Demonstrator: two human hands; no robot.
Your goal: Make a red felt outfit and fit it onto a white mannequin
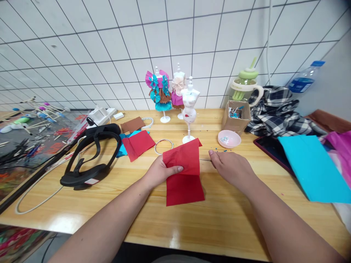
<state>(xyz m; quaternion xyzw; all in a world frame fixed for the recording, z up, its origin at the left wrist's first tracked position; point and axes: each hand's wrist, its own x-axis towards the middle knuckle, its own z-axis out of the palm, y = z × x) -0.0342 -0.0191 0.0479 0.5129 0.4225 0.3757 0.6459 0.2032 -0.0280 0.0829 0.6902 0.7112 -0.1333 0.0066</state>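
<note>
My left hand (160,171) pinches a folded sheet of red crepe paper (182,159), thumb on top and fingers behind it. The sheet's lower, darker flap hangs down over the table. Just right of the paper, my right hand (230,167) is closed round a thin metal tool (205,160). Only its slim tip shows, pointing left at the paper's edge; the rest is hidden in my fist. Behind the paper stands a bare white mini dress form (189,106) with a small red spot at its waist.
Two dressed mini forms (160,87) stand at the wall. To the right are a pink bowl (229,139), a small cardboard box (236,118), a green-lidded cup (246,82) and blue paper (315,166). A black headset (90,157) and red paper (139,144) lie left.
</note>
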